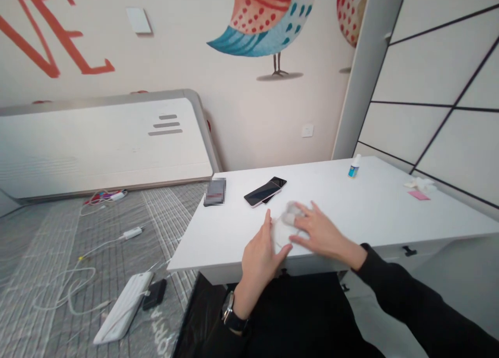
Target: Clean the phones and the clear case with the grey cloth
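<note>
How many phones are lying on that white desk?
2 for certain: a pink-edged smartphone with dark screen overlapping a black smartphone, both at the white desk's far-left part. A blurred dark object at the left edge may be a third.

Your white table (390, 212) carries a white cloth (279, 233) near its front edge. Just behind the cloth, two phones (265, 191) lie overlapping, screens dark. A blurred dark item (215, 191) sits at the left corner. A small blue-labelled bottle (354, 167) stands toward the back. At the far right, a pink slip (418, 195) lies beside crumpled white paper (420, 183).
</note>
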Demonstrator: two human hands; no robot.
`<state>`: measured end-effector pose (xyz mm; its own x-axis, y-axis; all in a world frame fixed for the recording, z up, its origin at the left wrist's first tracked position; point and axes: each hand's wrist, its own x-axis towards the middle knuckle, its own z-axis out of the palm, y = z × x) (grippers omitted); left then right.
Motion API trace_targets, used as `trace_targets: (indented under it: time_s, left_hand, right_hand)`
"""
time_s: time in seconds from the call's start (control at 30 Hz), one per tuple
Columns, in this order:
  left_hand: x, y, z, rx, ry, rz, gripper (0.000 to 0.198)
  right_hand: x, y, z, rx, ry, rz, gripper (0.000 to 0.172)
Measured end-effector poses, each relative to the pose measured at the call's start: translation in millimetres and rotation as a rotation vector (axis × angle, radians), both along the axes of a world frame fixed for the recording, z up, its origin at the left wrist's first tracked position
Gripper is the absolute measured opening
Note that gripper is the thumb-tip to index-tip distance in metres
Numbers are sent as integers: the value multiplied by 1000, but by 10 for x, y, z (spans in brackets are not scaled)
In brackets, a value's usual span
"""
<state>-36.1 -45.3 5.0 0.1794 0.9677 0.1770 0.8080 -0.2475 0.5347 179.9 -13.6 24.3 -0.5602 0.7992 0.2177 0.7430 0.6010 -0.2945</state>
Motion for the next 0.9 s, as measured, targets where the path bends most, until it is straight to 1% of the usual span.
trace_targets:
  time_s: [0.07,0.17,0.2,0.23,0.3,0.33,0.4,0.43,0.47,0.53,0.57,0.63,0.67,0.73,0.77,0.8,0.87,0.9]
  left_hand:
    - [10,1,-6,-4,-6,6,103]
    - [28,5,-17,16,-21,19,105]
    - [33,6,-20,11,-23,25,107]
    - [38,6,-23,1,-25,31,107]
    - [42,4,-26,-8,-26,36,106]
    - [43,2,-25,-3,-24,36,108]
    - [42,-1,-21,15,-24,27,109]
    - [41,-2,-20,11,-27,27,109]
    - [40,-1,-19,1,-33,29,109]
    - [41,3,-22,-2,-43,28,109]
    - [41,6,-25,7,-43,26,111]
    - [42,11,-33,25,-37,23,113]
    - [42,13,-36,18,-37,26,112]
    - [39,14,-41,-6,-42,28,108]
    - [37,14,-43,-6,-41,26,106]
    - [34,13,-44,2,-37,23,105]
    - [30,9,-44,20,-19,23,105]
    - [28,6,-43,18,-12,26,105]
  right_hand:
    - [-4,19,0,-30,-4,76,54]
    - [2,31,4,-10,7,-64,54]
    - [0,27,4,-8,4,-46,54]
    - [-4,22,2,-17,-3,18,56]
    - [-14,13,-8,-30,-8,96,56]
    - [-17,13,-15,-18,1,45,54]
    - [-20,18,-32,4,20,-36,56]
    - [-19,23,-41,3,21,-12,58]
    - [-16,27,-49,-9,21,41,60]
    - [-4,37,-59,-39,22,114,59]
    - [1,42,-60,-33,32,58,55]
    - [3,44,-61,-5,49,-67,55]
    - [-3,42,-62,3,47,-50,57]
    - [-23,36,-66,-29,48,110,66]
    - [-34,36,-66,-59,52,164,64]
    - [-42,37,-64,-49,58,100,57]
    - [-52,39,-53,-30,61,35,55]
    - [-51,39,-45,-24,54,51,56]
